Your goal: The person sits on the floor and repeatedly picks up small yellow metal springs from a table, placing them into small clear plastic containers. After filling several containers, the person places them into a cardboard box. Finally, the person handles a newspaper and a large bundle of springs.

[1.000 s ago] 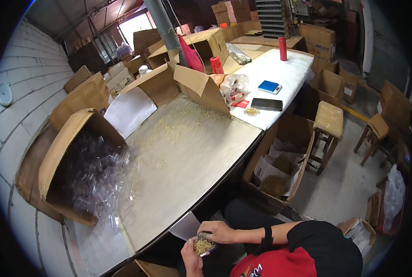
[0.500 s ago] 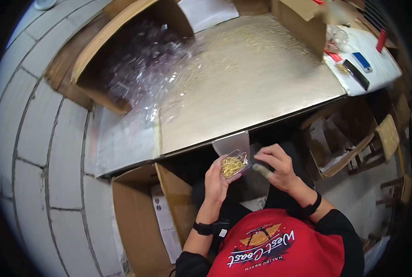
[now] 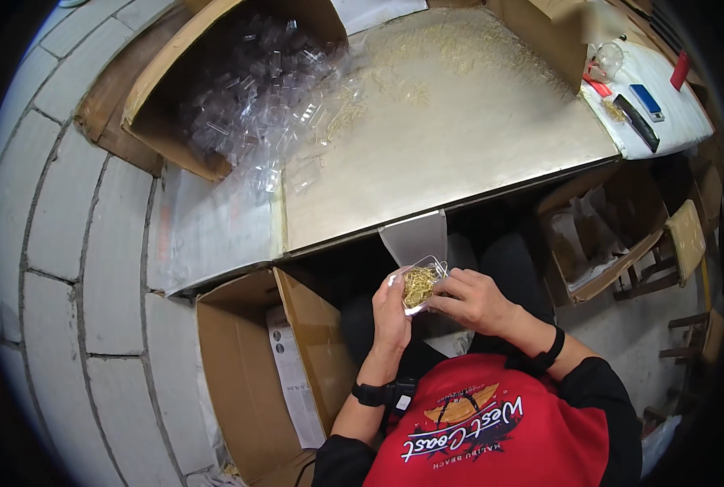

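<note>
Your left hand (image 3: 392, 318) is curled in a grip, your right hand (image 3: 477, 302) bunched; I cannot tell whether its fingertips pinch anything. Short of the table (image 3: 459, 162), between both hands and gripped by the left, is the clear box (image 3: 415, 310). Should that grip slacken, it could tip, spilling the gold wire pieces (image 3: 418, 286); a snagging right fingertip could drag some out. The box's open side faces up; its long axis seems to run near-left to far-right.

A workshop is indicated by the block wall (image 3: 110, 243), the cardboard box (image 3: 157, 73) heaped with clear cases (image 3: 260, 97) and the worktop (image 3: 443, 154) strewn with golden pieces (image 3: 467, 49)
</note>
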Demonstrator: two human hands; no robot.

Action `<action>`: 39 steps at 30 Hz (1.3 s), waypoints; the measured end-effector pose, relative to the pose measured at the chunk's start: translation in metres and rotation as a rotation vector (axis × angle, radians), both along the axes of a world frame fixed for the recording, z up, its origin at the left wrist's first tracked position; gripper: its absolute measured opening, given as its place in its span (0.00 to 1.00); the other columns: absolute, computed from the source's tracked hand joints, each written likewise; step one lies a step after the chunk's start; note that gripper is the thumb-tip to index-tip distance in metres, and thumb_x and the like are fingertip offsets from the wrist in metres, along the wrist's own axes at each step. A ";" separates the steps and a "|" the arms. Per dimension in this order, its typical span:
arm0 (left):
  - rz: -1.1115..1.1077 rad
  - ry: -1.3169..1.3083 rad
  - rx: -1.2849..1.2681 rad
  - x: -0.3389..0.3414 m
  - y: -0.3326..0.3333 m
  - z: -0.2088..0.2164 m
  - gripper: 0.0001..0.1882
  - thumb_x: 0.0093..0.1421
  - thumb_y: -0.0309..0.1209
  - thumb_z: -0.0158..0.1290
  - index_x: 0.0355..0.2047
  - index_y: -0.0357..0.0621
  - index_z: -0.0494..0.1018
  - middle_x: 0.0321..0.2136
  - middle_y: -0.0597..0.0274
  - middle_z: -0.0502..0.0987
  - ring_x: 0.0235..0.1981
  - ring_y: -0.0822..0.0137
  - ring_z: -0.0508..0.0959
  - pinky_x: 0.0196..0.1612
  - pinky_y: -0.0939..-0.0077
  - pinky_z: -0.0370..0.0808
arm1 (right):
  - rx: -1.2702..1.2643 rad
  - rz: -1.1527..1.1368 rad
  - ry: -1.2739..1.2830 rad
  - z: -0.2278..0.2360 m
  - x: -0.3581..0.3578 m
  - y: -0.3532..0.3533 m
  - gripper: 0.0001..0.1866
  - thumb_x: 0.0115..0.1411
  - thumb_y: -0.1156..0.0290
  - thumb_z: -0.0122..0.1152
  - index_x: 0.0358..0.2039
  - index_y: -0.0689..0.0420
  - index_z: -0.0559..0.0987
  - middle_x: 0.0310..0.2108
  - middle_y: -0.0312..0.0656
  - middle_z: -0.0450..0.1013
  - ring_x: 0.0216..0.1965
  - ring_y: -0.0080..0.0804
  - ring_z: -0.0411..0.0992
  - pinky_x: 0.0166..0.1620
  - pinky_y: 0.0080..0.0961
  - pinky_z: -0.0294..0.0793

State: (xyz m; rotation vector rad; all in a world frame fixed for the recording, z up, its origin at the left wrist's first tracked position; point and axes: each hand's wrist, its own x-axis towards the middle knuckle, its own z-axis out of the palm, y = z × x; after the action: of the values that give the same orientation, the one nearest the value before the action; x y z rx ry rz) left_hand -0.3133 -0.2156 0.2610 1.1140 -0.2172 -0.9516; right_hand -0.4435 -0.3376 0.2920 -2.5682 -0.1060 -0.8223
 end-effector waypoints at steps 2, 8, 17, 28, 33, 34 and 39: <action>-0.021 0.003 0.024 0.002 0.002 0.001 0.16 0.66 0.32 0.37 0.46 0.33 0.67 0.38 0.54 0.75 0.37 0.66 0.78 0.39 0.73 0.77 | -0.016 0.025 0.041 0.003 0.000 -0.002 0.12 0.46 0.71 0.59 0.34 0.53 0.77 0.33 0.36 0.69 0.34 0.32 0.70 0.33 0.26 0.72; -0.109 0.014 0.066 0.001 0.007 0.002 0.16 0.66 0.32 0.38 0.45 0.32 0.67 0.39 0.54 0.75 0.36 0.66 0.78 0.35 0.72 0.80 | -0.001 0.085 0.099 0.000 -0.002 -0.006 0.11 0.46 0.71 0.60 0.33 0.56 0.75 0.30 0.38 0.69 0.31 0.35 0.72 0.30 0.28 0.74; -0.252 0.062 -0.001 0.002 0.008 0.002 0.17 0.66 0.33 0.40 0.51 0.35 0.63 0.41 0.53 0.74 0.40 0.65 0.77 0.38 0.68 0.80 | 0.140 0.031 0.126 -0.005 0.003 -0.006 0.08 0.47 0.73 0.63 0.30 0.56 0.75 0.26 0.39 0.70 0.26 0.38 0.72 0.26 0.31 0.73; -0.282 0.080 -0.212 0.003 0.012 0.016 0.41 0.45 0.17 0.61 0.58 0.38 0.54 0.52 0.53 0.65 0.53 0.60 0.70 0.53 0.66 0.73 | 1.075 -0.318 0.077 -0.003 -0.001 -0.016 0.05 0.54 0.77 0.60 0.33 0.62 0.78 0.26 0.37 0.73 0.25 0.20 0.68 0.29 0.18 0.68; -0.281 -0.003 -0.153 -0.002 0.009 0.012 0.37 0.48 0.16 0.58 0.57 0.37 0.55 0.50 0.53 0.67 0.51 0.59 0.72 0.48 0.71 0.76 | 1.272 -0.295 0.200 -0.009 0.004 -0.016 0.07 0.57 0.73 0.60 0.33 0.64 0.77 0.22 0.31 0.71 0.22 0.12 0.64 0.26 0.13 0.63; -0.273 -0.031 -0.147 -0.003 0.009 0.012 0.35 0.49 0.16 0.57 0.57 0.37 0.55 0.50 0.52 0.68 0.50 0.59 0.73 0.46 0.72 0.77 | 1.338 -0.280 0.196 -0.012 0.005 -0.016 0.08 0.57 0.73 0.60 0.34 0.64 0.76 0.21 0.31 0.71 0.22 0.12 0.63 0.25 0.13 0.63; -0.238 -0.014 -0.041 -0.006 0.008 0.012 0.29 0.55 0.19 0.54 0.56 0.35 0.56 0.48 0.53 0.71 0.44 0.60 0.77 0.41 0.77 0.78 | 1.465 -0.276 0.215 -0.018 0.008 -0.008 0.12 0.55 0.73 0.62 0.38 0.64 0.74 0.19 0.30 0.69 0.19 0.13 0.62 0.20 0.14 0.59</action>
State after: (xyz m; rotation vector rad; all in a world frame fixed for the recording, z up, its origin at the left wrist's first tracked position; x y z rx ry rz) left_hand -0.3190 -0.2079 0.2731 1.0731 -0.3848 -1.1453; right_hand -0.4352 -0.3461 0.2742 -1.2380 0.6736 -0.3924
